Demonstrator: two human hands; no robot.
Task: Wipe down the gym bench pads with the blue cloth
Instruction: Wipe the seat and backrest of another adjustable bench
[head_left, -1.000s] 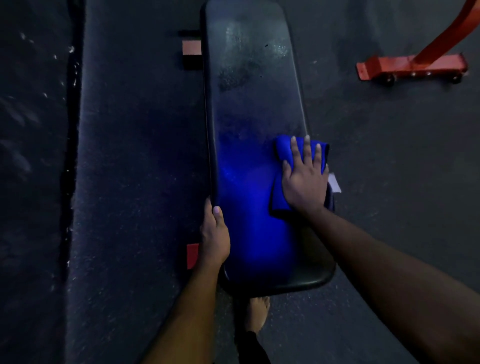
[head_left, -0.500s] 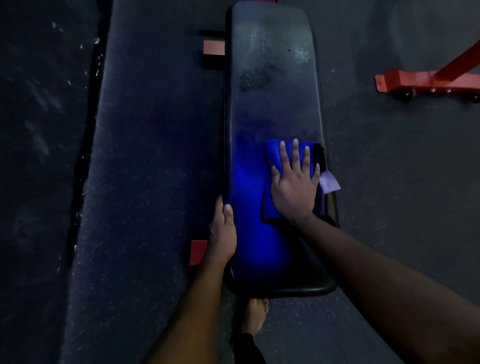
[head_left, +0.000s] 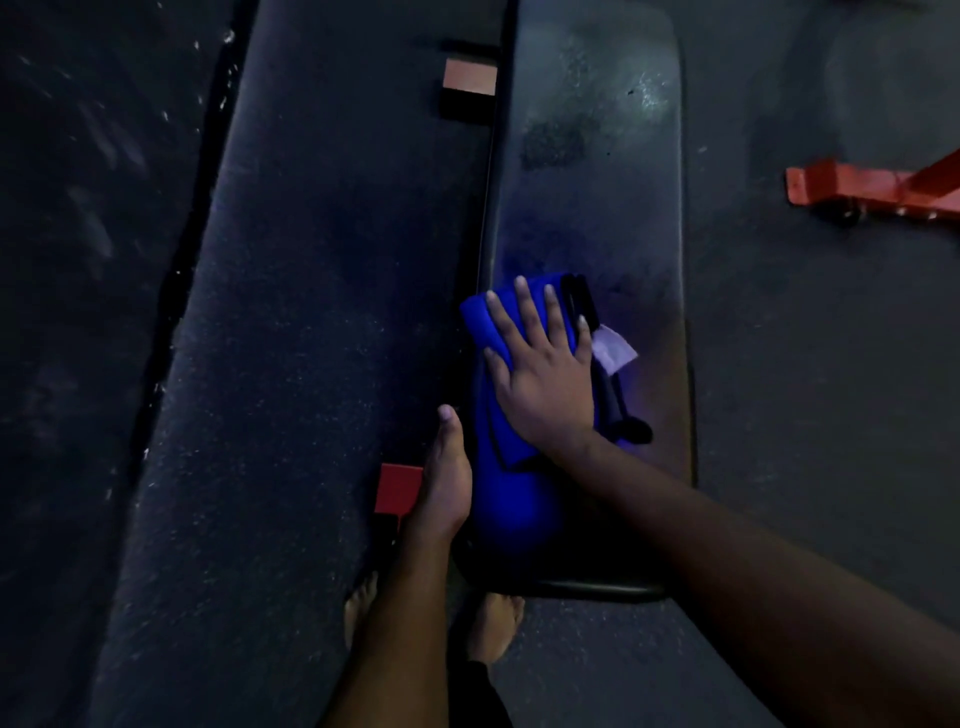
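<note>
Dark gym floor (head_left: 805, 415), black bench pad (head_left: 597, 197) lying lengthwise — blue cloth (head_left: 480, 325) folded on its near left part, pressed flat under the right hand (head_left: 545, 379), fingers straight and spread for broad wiping contact — left hand (head_left: 447, 483) clasping the pad's left edge, likely as a brace.
</note>
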